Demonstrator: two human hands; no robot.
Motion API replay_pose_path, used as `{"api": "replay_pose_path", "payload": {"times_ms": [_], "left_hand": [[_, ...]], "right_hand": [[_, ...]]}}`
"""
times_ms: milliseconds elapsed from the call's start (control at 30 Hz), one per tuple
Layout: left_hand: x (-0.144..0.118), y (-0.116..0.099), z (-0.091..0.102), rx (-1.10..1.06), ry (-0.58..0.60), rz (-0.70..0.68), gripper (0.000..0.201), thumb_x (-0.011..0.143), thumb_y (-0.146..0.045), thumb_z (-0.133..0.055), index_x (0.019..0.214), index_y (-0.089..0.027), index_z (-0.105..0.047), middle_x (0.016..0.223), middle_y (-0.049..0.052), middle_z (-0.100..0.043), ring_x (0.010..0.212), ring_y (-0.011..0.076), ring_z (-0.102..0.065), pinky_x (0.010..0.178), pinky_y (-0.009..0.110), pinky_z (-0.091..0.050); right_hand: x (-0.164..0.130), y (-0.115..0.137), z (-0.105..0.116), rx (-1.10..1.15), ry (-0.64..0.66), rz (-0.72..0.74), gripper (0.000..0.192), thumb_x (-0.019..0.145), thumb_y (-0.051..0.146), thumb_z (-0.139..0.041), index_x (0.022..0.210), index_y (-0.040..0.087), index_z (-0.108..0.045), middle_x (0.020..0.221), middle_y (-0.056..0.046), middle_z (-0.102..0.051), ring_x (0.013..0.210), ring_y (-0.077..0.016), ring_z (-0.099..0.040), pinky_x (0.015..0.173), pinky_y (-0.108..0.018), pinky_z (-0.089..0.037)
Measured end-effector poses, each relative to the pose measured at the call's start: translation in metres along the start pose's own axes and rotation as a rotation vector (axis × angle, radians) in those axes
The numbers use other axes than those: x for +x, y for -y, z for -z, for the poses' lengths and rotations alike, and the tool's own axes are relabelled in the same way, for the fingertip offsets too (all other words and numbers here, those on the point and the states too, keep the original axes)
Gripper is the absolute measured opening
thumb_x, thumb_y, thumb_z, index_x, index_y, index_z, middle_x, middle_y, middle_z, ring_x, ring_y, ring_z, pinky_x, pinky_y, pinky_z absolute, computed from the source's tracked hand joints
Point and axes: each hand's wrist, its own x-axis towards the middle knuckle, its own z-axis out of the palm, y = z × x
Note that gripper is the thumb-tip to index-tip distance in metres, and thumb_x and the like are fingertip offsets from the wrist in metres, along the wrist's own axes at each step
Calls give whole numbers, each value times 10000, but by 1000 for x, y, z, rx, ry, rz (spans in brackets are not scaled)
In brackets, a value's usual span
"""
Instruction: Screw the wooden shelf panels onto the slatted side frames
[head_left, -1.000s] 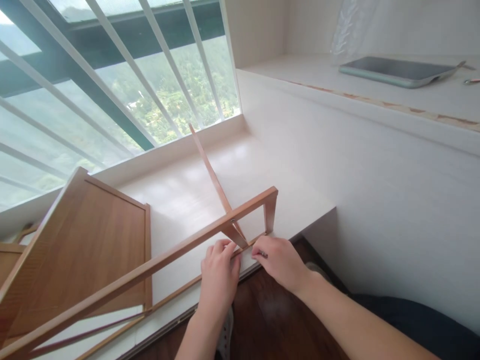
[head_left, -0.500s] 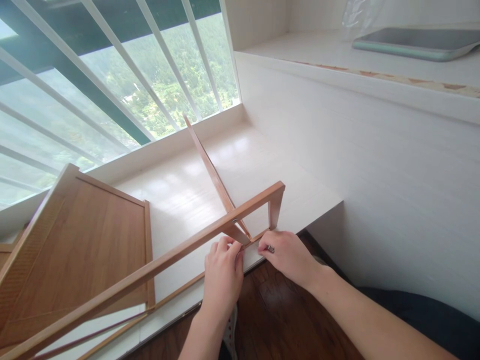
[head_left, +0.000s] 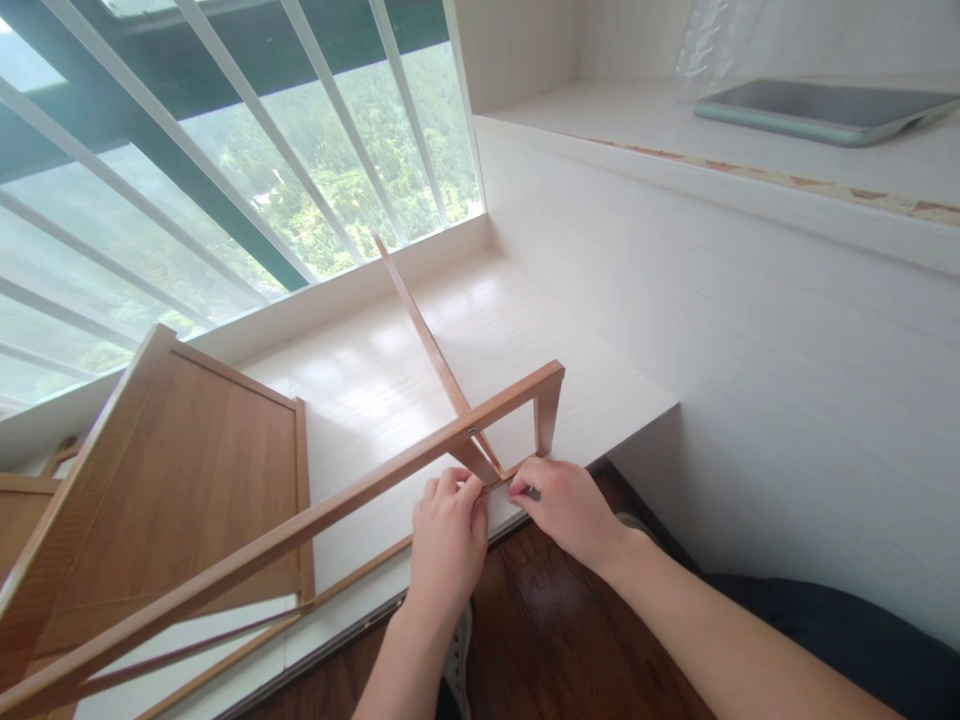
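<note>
A brown wooden frame (head_left: 360,482) rests on the white ledge, its long upper bar running from the lower left to a corner post at right. A thin wooden slat (head_left: 431,345) slants back from its lower rail toward the window. My left hand (head_left: 448,530) is closed on the lower rail, thumb and fingers beside the short crosspiece (head_left: 472,460). Close to its right, my right hand (head_left: 566,508) is closed in a pinch at the same rail. A small metal piece (head_left: 534,493) shows between its fingers, mostly hidden; its kind is unclear.
A wooden panel (head_left: 187,480) stands at left on the white ledge (head_left: 360,390). Behind is a barred window (head_left: 330,160). A tablet-like device (head_left: 817,108) and clear plastic (head_left: 705,45) lie on the upper shelf at right. Below is dark wood floor (head_left: 540,620), with my shoe (head_left: 459,650).
The view has shifted slightly. My right hand has turned a little at the rail, and the metal piece shows less. My left hand keeps its hold.
</note>
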Motion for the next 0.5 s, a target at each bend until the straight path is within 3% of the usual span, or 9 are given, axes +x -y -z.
{"api": "replay_pose_path", "payload": {"times_ms": [167,267,433,500], "left_hand": [[-1,-2,1,3,7,9,215,962,-170,-499,962,-245,-700,1180,73,-661,1076,268,-574,909,406,-477],[-2,-2,1,-10,5,1,238,972,-168,-479,1007,-248,-700,1162,75,-657,1068,263,-568,903,402,-472],[-4,-1,1,-30,-10,-13,286,978,-166,-466,1106,-266,-701,1126,74,-658,1015,256,-562,873,401,-466],[-5,-1,2,-33,-10,-17,290,974,-156,-463,1103,-263,-700,1115,75,-659,1020,256,-565,876,398,-465]], "right_hand": [[-3,3,-6,-37,-52,31,116,913,172,-692,807,219,-690,889,12,-750,847,-171,-699,771,-266,-458],[-4,6,-10,-63,-86,9,57,913,179,-695,903,234,-686,899,18,-749,860,-177,-707,767,-267,-467],[-1,8,-9,-145,-77,-75,381,909,223,-717,1276,264,-622,967,-9,-778,863,-202,-736,762,-284,-495],[1,9,-5,-194,-26,-85,398,922,277,-709,1311,281,-625,1037,-29,-791,912,-234,-751,793,-309,-513]]}}
